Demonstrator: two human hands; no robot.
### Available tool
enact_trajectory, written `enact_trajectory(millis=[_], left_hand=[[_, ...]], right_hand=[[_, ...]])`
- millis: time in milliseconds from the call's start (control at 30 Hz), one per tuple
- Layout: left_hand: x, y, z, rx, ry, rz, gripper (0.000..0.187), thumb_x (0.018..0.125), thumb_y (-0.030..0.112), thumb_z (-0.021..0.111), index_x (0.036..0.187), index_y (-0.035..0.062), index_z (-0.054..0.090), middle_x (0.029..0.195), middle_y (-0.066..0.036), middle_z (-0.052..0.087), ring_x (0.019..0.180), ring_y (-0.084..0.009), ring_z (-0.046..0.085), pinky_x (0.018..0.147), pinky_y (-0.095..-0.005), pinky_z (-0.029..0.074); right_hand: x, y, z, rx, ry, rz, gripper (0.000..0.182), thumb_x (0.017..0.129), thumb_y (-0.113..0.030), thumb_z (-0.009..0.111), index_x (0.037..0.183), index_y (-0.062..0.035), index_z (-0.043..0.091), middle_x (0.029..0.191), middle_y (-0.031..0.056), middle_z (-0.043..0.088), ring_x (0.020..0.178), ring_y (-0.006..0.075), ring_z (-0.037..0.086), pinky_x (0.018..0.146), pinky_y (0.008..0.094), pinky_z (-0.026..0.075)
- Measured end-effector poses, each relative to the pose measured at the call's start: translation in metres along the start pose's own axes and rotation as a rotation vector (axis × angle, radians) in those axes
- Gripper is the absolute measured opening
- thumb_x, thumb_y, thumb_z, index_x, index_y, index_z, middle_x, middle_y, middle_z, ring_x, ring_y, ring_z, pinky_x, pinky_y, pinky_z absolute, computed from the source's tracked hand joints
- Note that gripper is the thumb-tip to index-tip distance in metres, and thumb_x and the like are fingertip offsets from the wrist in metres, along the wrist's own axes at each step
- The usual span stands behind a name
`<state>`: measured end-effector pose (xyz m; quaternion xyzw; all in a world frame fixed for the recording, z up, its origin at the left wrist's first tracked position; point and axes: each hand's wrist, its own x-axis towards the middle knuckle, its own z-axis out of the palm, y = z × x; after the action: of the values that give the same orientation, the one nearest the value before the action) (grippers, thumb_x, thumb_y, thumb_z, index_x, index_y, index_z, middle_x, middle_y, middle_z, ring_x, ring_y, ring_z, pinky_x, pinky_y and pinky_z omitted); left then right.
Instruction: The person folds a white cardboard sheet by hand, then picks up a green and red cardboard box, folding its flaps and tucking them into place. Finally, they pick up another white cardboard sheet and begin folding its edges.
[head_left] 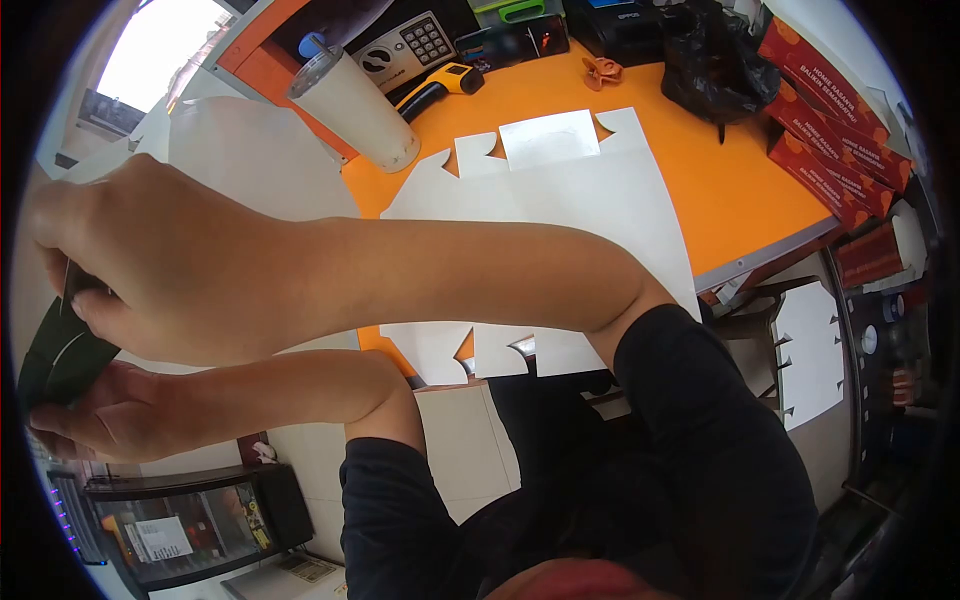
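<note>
Both of my arms stretch to the far left. My right hand is closed, its fingers pinched on the upper end of a dark green, folded, leaf-like piece. Just below it, my left hand holds the lower part of the same piece, fingers curled round it. The piece's far side is cut off by the dark edge of the view. Under my right forearm, a large white die-cut sheet with notched flaps lies flat on the orange table, partly hidden by the arm.
A lidded tumbler, a yellow-black tool, a keypad safe and an orange clip stand or lie towards the back. A black bag and red boxes are at right. Another white cut sheet rests beyond the table.
</note>
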<state>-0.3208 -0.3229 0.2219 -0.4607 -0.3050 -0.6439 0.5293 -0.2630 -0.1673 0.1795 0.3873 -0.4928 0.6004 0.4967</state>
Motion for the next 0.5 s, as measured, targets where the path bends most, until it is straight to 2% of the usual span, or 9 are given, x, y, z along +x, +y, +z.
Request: enact_trajectory(millis=[100, 233, 500], left_hand=[[-0.002, 0.002, 0.001, 0.08, -0.018, -0.001, 0.027, 0.081, 0.01, 0.06, 0.101, 0.0011, 0.045, 0.095, -0.011, 0.055, 0.085, -0.0229, 0.06, 0.076, -0.0334, 0.053], [-0.009, 0.009, 0.005, 0.147, -0.022, -0.014, 0.028, 0.081, 0.01, 0.06, 0.101, -0.0003, 0.045, 0.094, -0.011, 0.055, 0.084, -0.023, 0.061, 0.076, -0.0326, 0.053], [-0.013, 0.014, 0.01, 0.206, -0.023, -0.059, 0.029, 0.08, 0.009, 0.06, 0.101, -0.0032, 0.044, 0.092, -0.013, 0.056, 0.083, -0.0232, 0.061, 0.075, -0.0309, 0.053]], right_hand=[[0.001, -0.002, -0.002, -0.088, -0.059, -0.049, 0.005, 0.069, 0.0, 0.053, 0.072, 0.0008, 0.057, 0.063, 0.0164, 0.059, 0.059, 0.0302, 0.06, 0.059, 0.0351, 0.048], [-0.002, -0.006, 0.002, -0.027, -0.136, -0.016, 0.005, 0.069, -0.002, 0.054, 0.073, -0.0011, 0.058, 0.062, 0.0148, 0.059, 0.058, 0.0298, 0.06, 0.06, 0.0353, 0.048], [0.001, -0.011, 0.001, -0.031, -0.136, 0.032, 0.006, 0.071, -0.003, 0.054, 0.074, -0.0014, 0.059, 0.064, 0.0146, 0.061, 0.06, 0.0288, 0.061, 0.061, 0.0354, 0.049]])
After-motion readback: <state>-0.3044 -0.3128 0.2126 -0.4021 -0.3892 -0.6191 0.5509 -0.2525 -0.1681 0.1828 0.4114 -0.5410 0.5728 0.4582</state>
